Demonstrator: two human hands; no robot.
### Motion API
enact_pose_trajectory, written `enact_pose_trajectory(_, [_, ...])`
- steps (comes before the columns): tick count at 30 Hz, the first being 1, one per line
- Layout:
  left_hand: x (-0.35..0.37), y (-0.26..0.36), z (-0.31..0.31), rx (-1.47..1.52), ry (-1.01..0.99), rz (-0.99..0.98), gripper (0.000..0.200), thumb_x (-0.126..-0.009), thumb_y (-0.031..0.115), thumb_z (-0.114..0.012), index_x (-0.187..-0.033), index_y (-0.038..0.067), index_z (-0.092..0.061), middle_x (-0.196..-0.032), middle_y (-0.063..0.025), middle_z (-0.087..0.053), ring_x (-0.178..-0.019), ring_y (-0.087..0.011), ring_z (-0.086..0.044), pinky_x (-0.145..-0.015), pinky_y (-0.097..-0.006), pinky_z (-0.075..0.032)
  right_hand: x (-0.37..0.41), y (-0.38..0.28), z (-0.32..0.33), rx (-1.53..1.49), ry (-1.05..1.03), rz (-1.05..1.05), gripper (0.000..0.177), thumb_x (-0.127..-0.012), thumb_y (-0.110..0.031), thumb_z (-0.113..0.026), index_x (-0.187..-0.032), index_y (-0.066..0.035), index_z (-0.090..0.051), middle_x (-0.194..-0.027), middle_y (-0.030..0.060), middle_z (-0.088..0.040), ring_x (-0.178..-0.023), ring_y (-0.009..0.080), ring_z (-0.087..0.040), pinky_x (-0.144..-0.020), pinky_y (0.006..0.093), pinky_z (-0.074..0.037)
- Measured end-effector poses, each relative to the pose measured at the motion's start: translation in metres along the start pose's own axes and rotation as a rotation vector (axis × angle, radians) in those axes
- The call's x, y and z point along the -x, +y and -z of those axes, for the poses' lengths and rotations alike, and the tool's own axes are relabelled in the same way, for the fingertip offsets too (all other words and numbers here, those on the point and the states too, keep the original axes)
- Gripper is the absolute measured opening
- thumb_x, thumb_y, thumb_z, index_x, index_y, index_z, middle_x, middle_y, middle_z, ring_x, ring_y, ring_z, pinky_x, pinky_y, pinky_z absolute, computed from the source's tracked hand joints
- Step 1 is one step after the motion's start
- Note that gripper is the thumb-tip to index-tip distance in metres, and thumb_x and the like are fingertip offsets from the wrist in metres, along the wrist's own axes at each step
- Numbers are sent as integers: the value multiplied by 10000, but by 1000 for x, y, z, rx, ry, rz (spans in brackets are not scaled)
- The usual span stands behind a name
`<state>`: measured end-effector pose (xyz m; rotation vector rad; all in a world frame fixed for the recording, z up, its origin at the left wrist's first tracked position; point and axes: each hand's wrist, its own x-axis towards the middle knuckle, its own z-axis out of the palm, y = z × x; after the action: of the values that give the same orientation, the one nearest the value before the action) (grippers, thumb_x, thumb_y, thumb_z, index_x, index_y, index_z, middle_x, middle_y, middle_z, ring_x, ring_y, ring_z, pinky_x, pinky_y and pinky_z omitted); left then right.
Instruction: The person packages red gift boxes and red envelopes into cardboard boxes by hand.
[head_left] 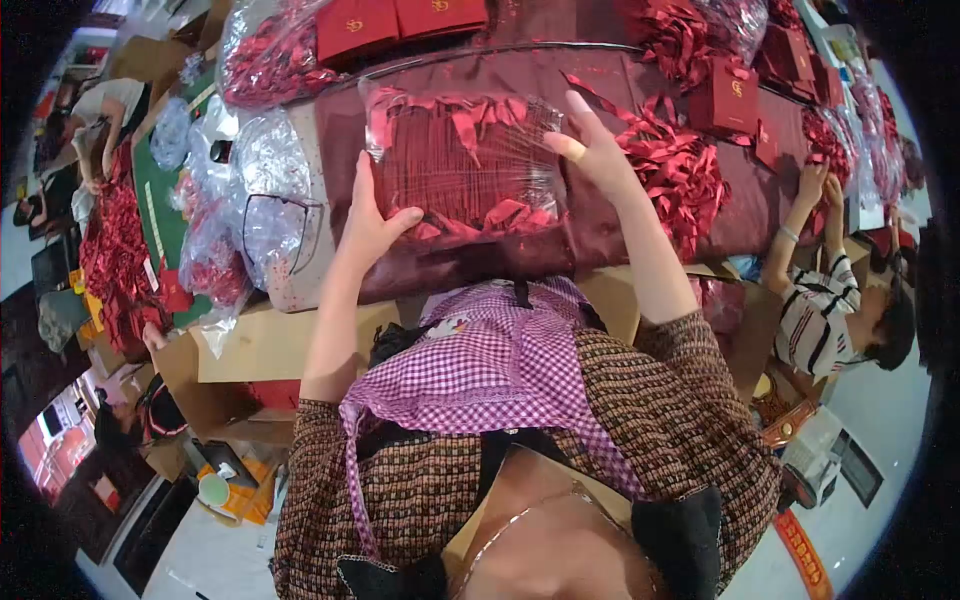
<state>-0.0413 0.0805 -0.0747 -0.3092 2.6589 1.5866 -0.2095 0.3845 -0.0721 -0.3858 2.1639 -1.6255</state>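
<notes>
A clear plastic bag stuffed with red ribbons (465, 160) is held up over a table covered in dark red cloth (600, 235). My left hand (372, 218) grips the bag's lower left edge, thumb on its front. At the bag's upper right corner, my right hand (597, 150) pinches the plastic with its fingers spread. My checked purple apron and brown patterned sleeves fill the bottom of the view.
Loose red ribbons (680, 165) are piled right of the bag. Red gift boxes (400, 22) lie at the table's far edge, and more stand at the right (728, 98). Clear bags of red items (240, 200) crowd the left. A co-worker in a striped shirt (825, 310) sits at the right. Cardboard boxes (270, 345) stand below the table.
</notes>
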Motion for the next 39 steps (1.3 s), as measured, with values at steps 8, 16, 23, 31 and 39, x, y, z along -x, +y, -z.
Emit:
enact_pose_trajectory(8, [15,61,-41,-716,22,-386,1065,-626,511,-727,-1414,-4,-227,-1492,-233,-140,-1372,-433,-126,-1075,-570,-149,-51,6,17,-83,-163,-48,497,-941,-386,-493,-1237,10,-543,-1239,88,-568,-1186,173,-488,-1027,296,-343])
enact_pose_trajectory(16, [4,71,-80,-811,-34,-538,894,-614,433,-744,-1331,26,-399,-1446,-208,-288,-1323,-419,-270,-1043,-559,-231,-56,-4,1,120,-374,-24,614,-814,-392,-675,-1310,-79,-494,-1160,75,-596,-1094,149,-511,-958,290,-378])
enact_pose_trajectory(23, [0,66,-70,-819,-57,-596,747,-632,284,-744,-1297,87,-467,-1442,-145,-328,-1320,-364,-298,-1047,-544,-235,-32,-13,-2,-31,-389,-61,605,-800,-294,-712,-1284,-4,-494,-1091,69,-614,-1010,129,-540,-917,278,-414])
enact_pose_trajectory(31, [-7,37,19,-1052,76,-485,666,-683,248,-716,-1308,207,-488,-1439,-68,-360,-1306,-354,-324,-1042,-551,-235,47,-6,-40,-35,-159,-79,551,-806,-192,-719,-1247,47,-490,-1110,87,-611,-1006,144,-570,-896,282,-443])
enact_pose_trajectory(39, [26,-17,-1,181,361,228,615,-844,229,-666,-1317,-59,-399,-1127,-109,-576,-1003,-177,-540,-904,-284,-411,59,-14,-48,-66,60,-205,541,-833,-221,-691,-1222,82,-471,-1112,171,-615,-1043,202,-580,-911,309,-444])
